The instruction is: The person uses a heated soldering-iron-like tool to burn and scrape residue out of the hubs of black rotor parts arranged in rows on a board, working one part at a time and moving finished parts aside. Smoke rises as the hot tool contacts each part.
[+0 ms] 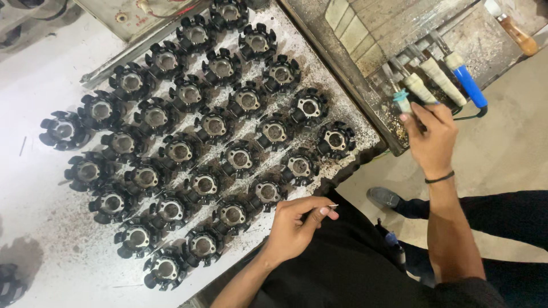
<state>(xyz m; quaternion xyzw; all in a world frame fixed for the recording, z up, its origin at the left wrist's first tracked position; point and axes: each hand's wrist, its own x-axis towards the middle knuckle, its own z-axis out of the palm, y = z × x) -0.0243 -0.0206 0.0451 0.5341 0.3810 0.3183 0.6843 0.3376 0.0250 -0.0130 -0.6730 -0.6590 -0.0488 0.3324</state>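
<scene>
A thin metal pin [333, 206] is pinched between the thumb and forefinger of the left hand [297, 225], its short bright tip being seen just past the fingertips, over the near edge of the worktop [34, 85]. The remaining fingers [302, 204] of that hand are curled loosely inward, and the hand is held just beside the nearest black stator core [267, 192]. Many such cores, round with dark toothed rims and pale metal centres, are laid out in slanting rows across the white worktop, whose surface is speckled with dark grit. One more core [61, 130] is set at the far left end of the rows, and another is partly cut off at the lower left corner. The right hand [432, 137] is raised well apart from the left, at a rack of tools [399, 40] beyond the worktop's right edge. Its fingers are closed about a pale-handled tool [419, 86], with a turquoise-banded handle [402, 98] just beside it; how tightly the tool is gripped cannot be told. A blue-handled tool [469, 84] is leant next to these. A dark band [439, 178] is worn on the right wrist. A grey shoe [385, 198] is seen on the floor below.
</scene>
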